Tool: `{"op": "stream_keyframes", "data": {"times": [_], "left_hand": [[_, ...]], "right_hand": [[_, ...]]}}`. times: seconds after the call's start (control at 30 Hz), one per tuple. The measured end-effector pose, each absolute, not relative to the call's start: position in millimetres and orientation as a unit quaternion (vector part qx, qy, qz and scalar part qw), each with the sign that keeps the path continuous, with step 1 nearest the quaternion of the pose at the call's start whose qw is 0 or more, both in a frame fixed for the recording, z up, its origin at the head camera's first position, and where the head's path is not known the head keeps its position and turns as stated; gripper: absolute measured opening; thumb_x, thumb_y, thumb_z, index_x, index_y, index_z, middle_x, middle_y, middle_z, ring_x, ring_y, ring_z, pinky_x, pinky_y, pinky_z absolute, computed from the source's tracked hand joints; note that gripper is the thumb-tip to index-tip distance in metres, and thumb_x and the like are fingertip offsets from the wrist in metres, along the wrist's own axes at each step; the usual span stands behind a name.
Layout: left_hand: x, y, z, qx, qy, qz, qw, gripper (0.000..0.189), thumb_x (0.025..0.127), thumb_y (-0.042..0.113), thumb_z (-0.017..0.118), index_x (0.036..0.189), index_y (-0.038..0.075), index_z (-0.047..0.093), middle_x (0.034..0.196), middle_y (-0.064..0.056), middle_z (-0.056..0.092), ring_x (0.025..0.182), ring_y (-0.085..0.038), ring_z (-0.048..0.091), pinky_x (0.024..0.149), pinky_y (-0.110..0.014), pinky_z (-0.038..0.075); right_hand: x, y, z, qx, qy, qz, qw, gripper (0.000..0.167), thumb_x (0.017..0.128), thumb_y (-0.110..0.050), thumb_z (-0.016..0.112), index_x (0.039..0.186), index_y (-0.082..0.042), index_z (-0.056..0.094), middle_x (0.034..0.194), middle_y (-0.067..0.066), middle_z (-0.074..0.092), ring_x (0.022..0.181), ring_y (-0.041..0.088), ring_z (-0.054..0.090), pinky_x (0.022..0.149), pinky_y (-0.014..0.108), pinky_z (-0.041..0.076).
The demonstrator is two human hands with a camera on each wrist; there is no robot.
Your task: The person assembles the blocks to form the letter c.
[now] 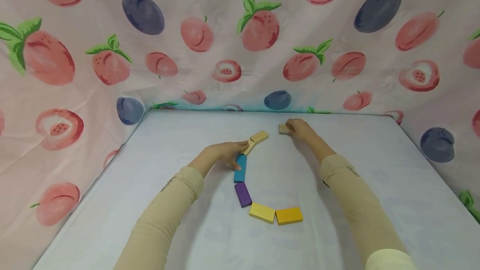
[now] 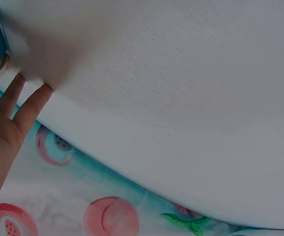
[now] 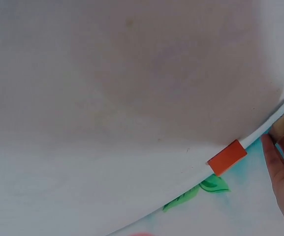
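Several wooden blocks form a curve on the table. My left hand [image 1: 228,151] lies over the curve's left side, index finger at a plain wooden block [image 1: 248,148] and thumb at a blue block [image 1: 240,174]. In the left wrist view its fingers [image 2: 32,105] are spread and fairly straight. A grooved wooden block [image 1: 259,136] sits just beyond, at the curve's upper end. Farther right, my right hand [image 1: 301,128] pinches another plain wooden block [image 1: 283,129] at its right end, apart from the curve. In the right wrist view that block [image 3: 280,127] is partly covered by fingers.
Below the blue block the curve continues with a purple block [image 1: 243,195], a yellow block [image 1: 262,213] and an orange-yellow block [image 1: 289,216]. A red-orange block [image 3: 227,158] shows in the right wrist view. A fruit-print cloth [image 1: 225,36] hangs behind the white table [image 1: 360,136].
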State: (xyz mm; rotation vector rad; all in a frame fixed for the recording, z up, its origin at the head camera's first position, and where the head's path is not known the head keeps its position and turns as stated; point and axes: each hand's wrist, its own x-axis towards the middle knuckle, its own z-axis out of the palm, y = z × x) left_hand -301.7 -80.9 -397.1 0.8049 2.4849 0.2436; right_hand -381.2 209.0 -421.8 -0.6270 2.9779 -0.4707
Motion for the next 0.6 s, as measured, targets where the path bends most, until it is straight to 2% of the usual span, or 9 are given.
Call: {"op": "stream_keyframes", "data": {"times": [0.6], "left_hand": [[-300.5,-80.0,-395.3,0.295,0.915,0.083,0.261,0.091,0.083,0.033,0.07,0.152,0.013,0.014,0.16,-0.001,0.008,0.147,-0.025,0.012,0.12,-0.04,0.017]], "right_hand": [[-369.6,192.5,-422.3,-0.232,0.96,-0.159,0.002,0.028,0.089,0.001,0.058,0.115,0.011,0.058,0.114,0.027,0.062,0.109,0.04,0.058,0.094,0.047,0.048]]}}
